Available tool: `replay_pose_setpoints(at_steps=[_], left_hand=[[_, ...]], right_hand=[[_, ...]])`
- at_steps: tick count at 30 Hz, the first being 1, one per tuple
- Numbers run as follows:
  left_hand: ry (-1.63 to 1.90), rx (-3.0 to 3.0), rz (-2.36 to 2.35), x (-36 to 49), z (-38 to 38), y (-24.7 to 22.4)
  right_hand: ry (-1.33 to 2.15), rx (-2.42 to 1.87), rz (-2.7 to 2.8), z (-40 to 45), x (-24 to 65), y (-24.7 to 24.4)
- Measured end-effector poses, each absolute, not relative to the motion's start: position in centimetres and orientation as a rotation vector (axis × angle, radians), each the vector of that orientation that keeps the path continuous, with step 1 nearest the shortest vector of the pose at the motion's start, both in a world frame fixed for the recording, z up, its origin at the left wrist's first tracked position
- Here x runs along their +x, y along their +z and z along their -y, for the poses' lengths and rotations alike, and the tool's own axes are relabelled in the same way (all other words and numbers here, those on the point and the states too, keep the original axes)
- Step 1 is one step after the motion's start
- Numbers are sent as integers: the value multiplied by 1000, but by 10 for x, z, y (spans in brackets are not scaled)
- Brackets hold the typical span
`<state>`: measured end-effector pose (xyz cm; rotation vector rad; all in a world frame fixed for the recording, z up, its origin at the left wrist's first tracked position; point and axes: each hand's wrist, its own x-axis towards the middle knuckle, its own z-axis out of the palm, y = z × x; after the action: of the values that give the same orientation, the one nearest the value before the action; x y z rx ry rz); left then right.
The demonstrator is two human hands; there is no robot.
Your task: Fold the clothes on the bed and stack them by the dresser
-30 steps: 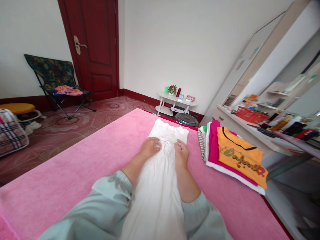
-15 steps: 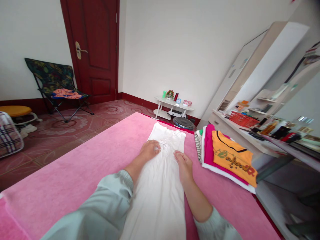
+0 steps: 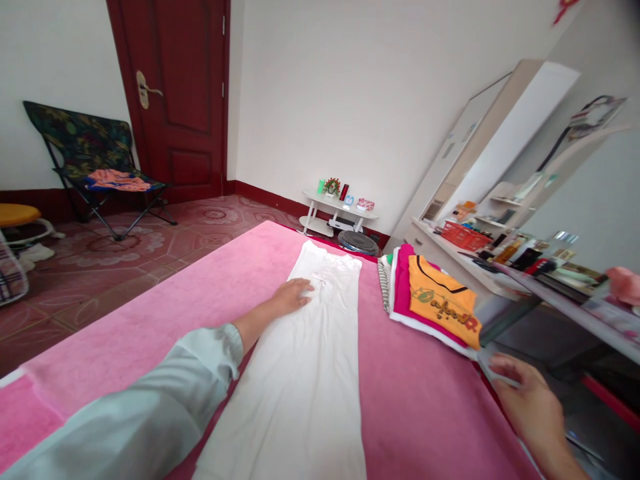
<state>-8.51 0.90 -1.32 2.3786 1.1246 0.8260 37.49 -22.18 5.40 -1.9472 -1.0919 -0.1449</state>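
A long white garment (image 3: 305, 373) lies lengthwise down the bed, its top end narrow and squared, with soft creases along it. My left hand (image 3: 290, 297) rests on its left side near the upper part, fingers loosely bent and touching the cloth. Out past the bed's right edge is my right hand (image 3: 530, 400), away from the garment, thumb and fingers apart with nothing visible between them. Nearest to it is a stack of folded clothes, with an orange printed shirt (image 3: 440, 300) on top and a magenta piece (image 3: 404, 287) beneath.
A pink blanket (image 3: 200, 300) covers the bed. To the right stands a dressing table with a red basket (image 3: 465, 237) and several bottles. A small white table (image 3: 340, 203) is by the far wall; a folding chair (image 3: 95, 160) stands left of the red door (image 3: 175, 100).
My right hand has let go of the white garment's right side and swung right, past the bed edge. My left hand stays on the garment. The view has turned slightly right.
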Motion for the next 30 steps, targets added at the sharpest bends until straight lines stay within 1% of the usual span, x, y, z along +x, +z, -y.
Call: replay_pose_setpoints(at_steps=[2, 4, 10, 13, 15, 21, 26, 30], left_hand=[[785, 2399, -1027, -99, -1, -14], [743, 2388, -943, -115, 10, -13], [634, 2316, -873, -158, 49, 3], [570, 2312, -912, -173, 70, 13], [528, 2312, -914, -183, 84, 21], [382, 2301, -763, -213, 127, 40], [386, 2374, -709, -210, 144, 43], [398, 2479, -606, -198, 147, 48]], right_hand=[[-217, -1943, 1222, 231, 384, 50], [-156, -1887, 1403, 236, 372, 43], [146, -1670, 1891, 239, 275, 23], [289, -1552, 2053, 243, 230, 20], [322, -1467, 2165, 248, 208, 23], [186, -1228, 2458, 261, 177, 36], [45, -1122, 2491, 258, 166, 37], [76, -1061, 2448, 255, 152, 45]])
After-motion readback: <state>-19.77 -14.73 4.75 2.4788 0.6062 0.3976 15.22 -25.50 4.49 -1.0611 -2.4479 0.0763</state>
